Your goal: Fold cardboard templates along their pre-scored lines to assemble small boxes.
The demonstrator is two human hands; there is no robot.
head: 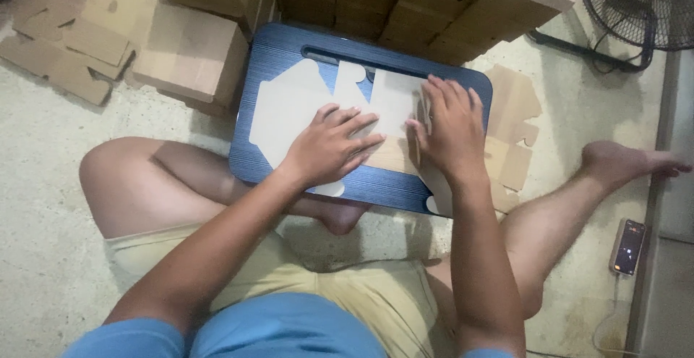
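Note:
A flat, die-cut cardboard box blank (pixel 293 105) lies pale side up on a dark blue lap tray (pixel 267 47) in front of me. My left hand (pixel 332 145) presses flat on the middle of the blank, fingers spread. My right hand (pixel 452 123) rests palm down on the blank's right part, at a fold, where a brown panel (pixel 390 157) shows between the two hands. Neither hand grips anything.
Folded cardboard boxes (pixel 195 50) are stacked behind and to the left of the tray. Flat blanks lie on the floor at far left (pixel 69 47) and right of the tray (pixel 513 134). A floor fan (pixel 636 3) stands at top right. A phone (pixel 627 246) lies by my right leg.

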